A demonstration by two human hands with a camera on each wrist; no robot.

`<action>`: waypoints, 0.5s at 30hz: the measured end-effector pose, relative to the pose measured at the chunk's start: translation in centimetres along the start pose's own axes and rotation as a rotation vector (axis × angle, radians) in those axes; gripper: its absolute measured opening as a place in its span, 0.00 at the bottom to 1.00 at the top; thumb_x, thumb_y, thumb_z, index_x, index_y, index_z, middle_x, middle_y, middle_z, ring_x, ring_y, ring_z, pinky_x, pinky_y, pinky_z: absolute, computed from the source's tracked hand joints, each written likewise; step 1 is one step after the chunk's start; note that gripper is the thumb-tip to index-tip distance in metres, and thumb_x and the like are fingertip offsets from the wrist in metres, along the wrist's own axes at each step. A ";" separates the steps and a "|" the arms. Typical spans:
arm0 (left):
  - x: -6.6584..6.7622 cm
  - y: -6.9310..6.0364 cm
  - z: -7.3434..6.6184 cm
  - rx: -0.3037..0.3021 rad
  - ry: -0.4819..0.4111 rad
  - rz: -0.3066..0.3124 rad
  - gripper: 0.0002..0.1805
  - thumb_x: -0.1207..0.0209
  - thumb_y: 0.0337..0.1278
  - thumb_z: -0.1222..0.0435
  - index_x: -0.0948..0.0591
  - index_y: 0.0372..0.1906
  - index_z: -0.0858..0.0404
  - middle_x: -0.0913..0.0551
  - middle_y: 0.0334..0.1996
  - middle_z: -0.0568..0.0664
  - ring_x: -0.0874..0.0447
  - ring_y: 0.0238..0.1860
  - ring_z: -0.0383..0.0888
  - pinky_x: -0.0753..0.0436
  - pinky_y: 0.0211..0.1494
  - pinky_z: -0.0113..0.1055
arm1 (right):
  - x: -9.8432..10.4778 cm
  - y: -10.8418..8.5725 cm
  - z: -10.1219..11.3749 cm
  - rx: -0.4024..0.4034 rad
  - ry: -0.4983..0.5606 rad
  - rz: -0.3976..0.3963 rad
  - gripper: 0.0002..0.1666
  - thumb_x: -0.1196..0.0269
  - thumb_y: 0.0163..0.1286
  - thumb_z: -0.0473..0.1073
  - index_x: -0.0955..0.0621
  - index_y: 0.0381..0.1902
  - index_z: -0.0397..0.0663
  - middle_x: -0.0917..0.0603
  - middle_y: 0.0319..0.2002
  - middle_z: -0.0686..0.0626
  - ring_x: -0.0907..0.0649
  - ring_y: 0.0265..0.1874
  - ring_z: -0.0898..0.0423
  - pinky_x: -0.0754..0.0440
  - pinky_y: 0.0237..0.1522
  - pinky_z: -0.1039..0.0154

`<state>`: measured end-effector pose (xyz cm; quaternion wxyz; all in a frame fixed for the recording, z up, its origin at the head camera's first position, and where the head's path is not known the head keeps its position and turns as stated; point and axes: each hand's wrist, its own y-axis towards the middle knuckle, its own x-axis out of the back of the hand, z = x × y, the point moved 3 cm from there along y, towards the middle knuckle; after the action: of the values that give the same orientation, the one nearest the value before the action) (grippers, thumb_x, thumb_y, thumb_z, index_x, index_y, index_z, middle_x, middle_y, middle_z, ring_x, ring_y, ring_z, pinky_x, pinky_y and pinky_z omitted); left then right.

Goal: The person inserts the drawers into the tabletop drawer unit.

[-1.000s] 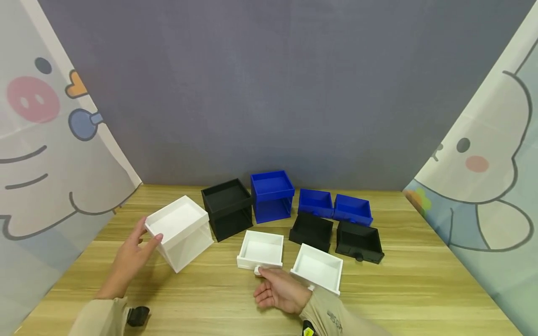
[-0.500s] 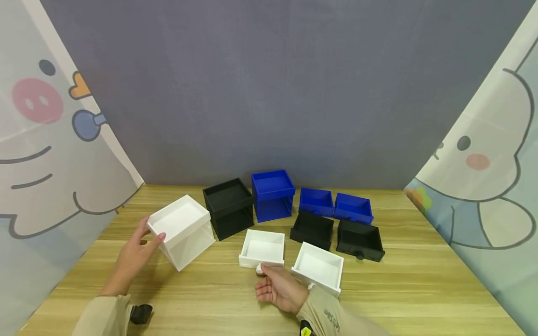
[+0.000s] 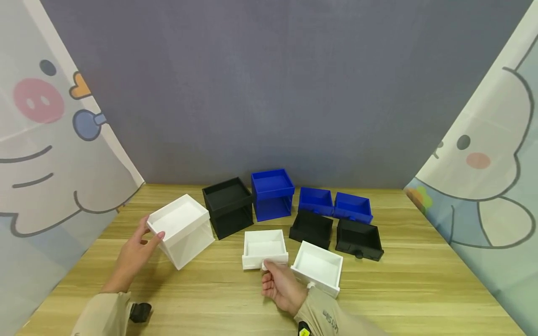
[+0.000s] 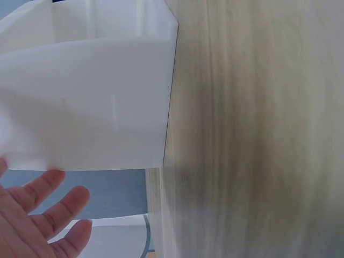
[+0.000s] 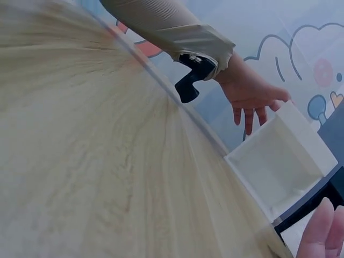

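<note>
At the left of the head view, my left hand (image 3: 136, 254) holds the near left corner of a white cabinet shell (image 3: 180, 224), thumb on its top rim. In the left wrist view, the other fingers (image 4: 64, 212) lie loosely spread by the shell's side (image 4: 86, 107). The shell's front is open, with no drawer inside. My right hand (image 3: 283, 284) pinches the round knob of a small white drawer (image 3: 265, 249) between thumb and a finger. The drawer's front faces me. A second white drawer (image 3: 318, 267) lies just right of it, close to my right wrist.
A black shell (image 3: 228, 205) and a blue shell (image 3: 273, 193) stand behind the white things. To the right lie two black drawers (image 3: 359, 239) and two blue drawers (image 3: 316, 200). A grey screen (image 3: 273, 93) bounds the wooden table (image 3: 201, 298) at the back.
The white drawer in my right hand has shifted slightly right and turned a little, with more of its front face showing. My left hand and the white shell stay about where they were.
</note>
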<state>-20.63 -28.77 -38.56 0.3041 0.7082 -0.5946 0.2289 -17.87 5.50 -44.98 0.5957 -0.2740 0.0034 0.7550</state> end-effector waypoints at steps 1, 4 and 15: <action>0.0 0.0 0.1 0.002 0.003 0.000 0.40 0.51 0.69 0.51 0.52 0.75 0.66 0.35 0.60 0.78 0.27 0.46 0.67 0.27 0.36 0.44 | -0.1 0.0 0.0 0.006 0.000 0.010 0.12 0.50 0.75 0.43 0.26 0.30 0.48 0.26 0.16 0.58 0.25 0.12 0.70 0.24 0.19 0.73; 0.1 -0.2 0.1 0.009 0.006 -0.002 0.40 0.50 0.69 0.51 0.52 0.75 0.67 0.34 0.60 0.77 0.27 0.46 0.66 0.27 0.36 0.43 | -0.4 -0.1 0.3 0.008 -0.013 0.058 0.11 0.50 0.75 0.42 0.27 0.31 0.47 0.25 0.17 0.58 0.24 0.14 0.70 0.23 0.20 0.73; 0.1 0.0 0.0 -0.006 -0.006 -0.009 0.41 0.50 0.69 0.52 0.53 0.75 0.68 0.33 0.58 0.76 0.26 0.44 0.64 0.27 0.36 0.41 | -1.3 -0.1 1.0 -0.020 -0.133 0.161 0.07 0.50 0.74 0.38 0.27 0.42 0.39 0.23 0.25 0.51 0.22 0.23 0.64 0.21 0.29 0.72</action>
<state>-20.61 -28.79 -38.48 0.3055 0.7108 -0.5928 0.2237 -18.03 4.64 -43.58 0.5292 -0.2280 -0.0214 0.8170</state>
